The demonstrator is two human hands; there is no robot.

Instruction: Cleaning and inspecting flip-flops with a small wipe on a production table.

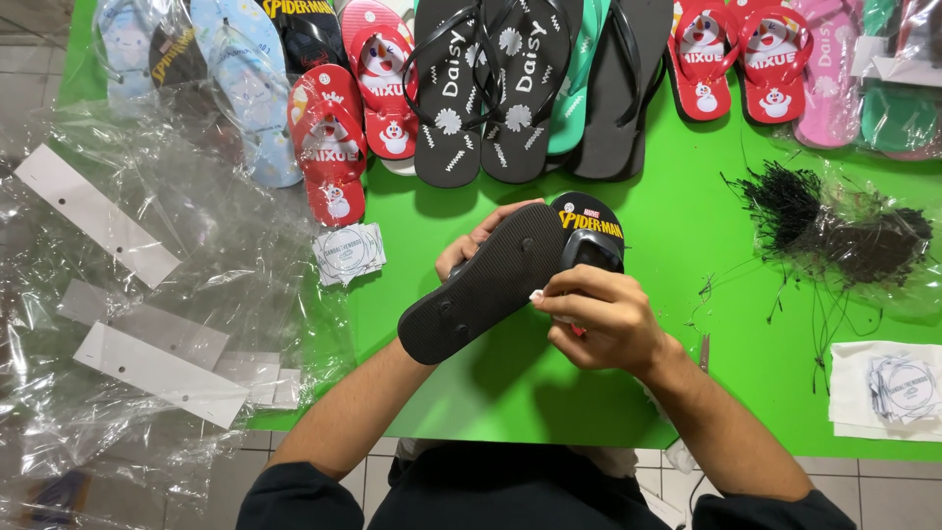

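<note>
Left hand (469, 247) and right hand (603, 319) grip black flip-flop pair (491, 285), soles out; small white tag (538, 294) pinched at edge, not yet attached; bundle of black ties (834, 231) lies apart

Sandal rows (491, 88) lie behind the hands, plastic bags (147, 294) left, strings (834, 231) right.

Single head-worn camera, looking steeply down from above person's chest. Close range: both forearms enter from bottom edge, green table (746, 393) fills most of frame, tiled floor strip along bottom. No second view; nothing shared.
</note>
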